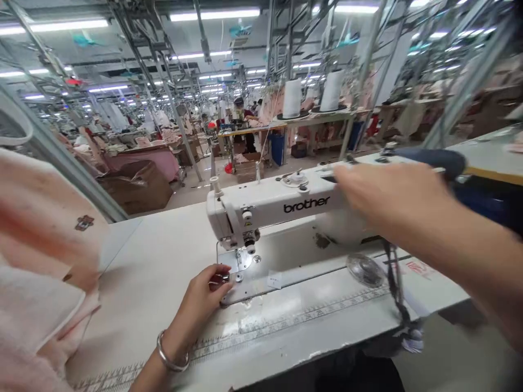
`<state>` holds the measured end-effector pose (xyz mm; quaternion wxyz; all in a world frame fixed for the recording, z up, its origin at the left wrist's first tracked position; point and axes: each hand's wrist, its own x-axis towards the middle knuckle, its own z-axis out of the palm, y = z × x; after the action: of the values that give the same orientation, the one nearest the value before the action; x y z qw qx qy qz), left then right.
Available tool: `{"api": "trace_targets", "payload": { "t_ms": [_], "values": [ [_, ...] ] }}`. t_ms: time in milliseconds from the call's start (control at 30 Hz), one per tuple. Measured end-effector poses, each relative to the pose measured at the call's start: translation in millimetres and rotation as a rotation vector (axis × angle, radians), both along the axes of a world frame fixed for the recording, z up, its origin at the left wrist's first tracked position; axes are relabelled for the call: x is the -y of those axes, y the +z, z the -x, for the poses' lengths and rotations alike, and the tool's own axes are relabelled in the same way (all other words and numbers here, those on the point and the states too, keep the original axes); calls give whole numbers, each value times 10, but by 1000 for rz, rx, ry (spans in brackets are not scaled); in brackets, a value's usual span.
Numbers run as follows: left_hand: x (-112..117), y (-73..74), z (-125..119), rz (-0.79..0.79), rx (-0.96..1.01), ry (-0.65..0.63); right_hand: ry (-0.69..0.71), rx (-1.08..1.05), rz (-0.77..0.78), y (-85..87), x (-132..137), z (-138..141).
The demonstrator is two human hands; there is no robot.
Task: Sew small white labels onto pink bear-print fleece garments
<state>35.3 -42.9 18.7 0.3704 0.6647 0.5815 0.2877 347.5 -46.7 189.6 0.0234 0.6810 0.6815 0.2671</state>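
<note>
A white Brother sewing machine (pixel 306 204) stands on the pale table in front of me. My left hand (pixel 206 288) is at the left end of its bed, just below the needle area. Thumb and fingers are pinched around a small shiny metal part (pixel 223 278), mostly covered by the fingers. Over the right part of the machine's arm is my right hand (pixel 388 188), blurred by motion. Its fingertips are near the machine's top, and whether they hold anything does not show.
Pink and peach fabric (pixel 44 234) hangs and lies at the left. A ruler strip (pixel 294 316) runs along the table's front. On the right are a clear round dish (pixel 365 270) and dangling dark strips (pixel 394 283). Thread cones (pixel 292 99) stand behind the machine, and a metal pole rises at the left.
</note>
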Motion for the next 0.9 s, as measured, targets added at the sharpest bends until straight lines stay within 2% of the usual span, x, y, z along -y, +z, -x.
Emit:
{"api": "trace_targets", "payload": {
  "t_ms": [67, 133, 167, 200, 233, 300, 400, 500, 567, 633, 700, 767, 833, 900],
  "values": [
    [26, -3, 42, 36, 36, 20, -16, -15, -65, -431, 192, -75],
    [44, -6, 62, 61, 54, 40, 77, -145, 53, -978, 264, -148],
    [52, -7, 63, 66, 64, 50, 83, -215, 126, -1237, 246, -164],
    [60, -8, 60, 67, 75, 58, 74, -237, 123, -1458, 199, -158],
    [68, -11, 54, 66, 88, 64, 70, -259, 123, -1623, 138, -126],
    [89, -22, 41, 65, 108, 70, 75, -288, 83, -1773, 22, 27],
    [126, -47, 29, 75, 119, 75, 197, -382, 100, -1692, -27, 481],
    [169, -65, 28, 79, 128, 93, 384, -504, 208, -1613, 0, 1059],
    [212, -70, 39, 69, 148, 109, 440, -567, 257, -1664, -23, 1377],
    [281, -77, 66, 66, 184, 119, 449, -617, 276, -1761, -77, 1575],
    [376, -93, 105, 92, 219, 114, 443, -658, 281, -1824, -121, 1635],
    [483, -122, 149, 128, 256, 114, 445, -690, 272, -1777, -116, 1552],
    [580, -155, 189, 132, 304, 157, 468, -720, 241, -1570, -66, 1333],
    [648, -180, 213, 107, 359, 231, 484, -759, 163, -1212, -14, 1009]
  ]
}}
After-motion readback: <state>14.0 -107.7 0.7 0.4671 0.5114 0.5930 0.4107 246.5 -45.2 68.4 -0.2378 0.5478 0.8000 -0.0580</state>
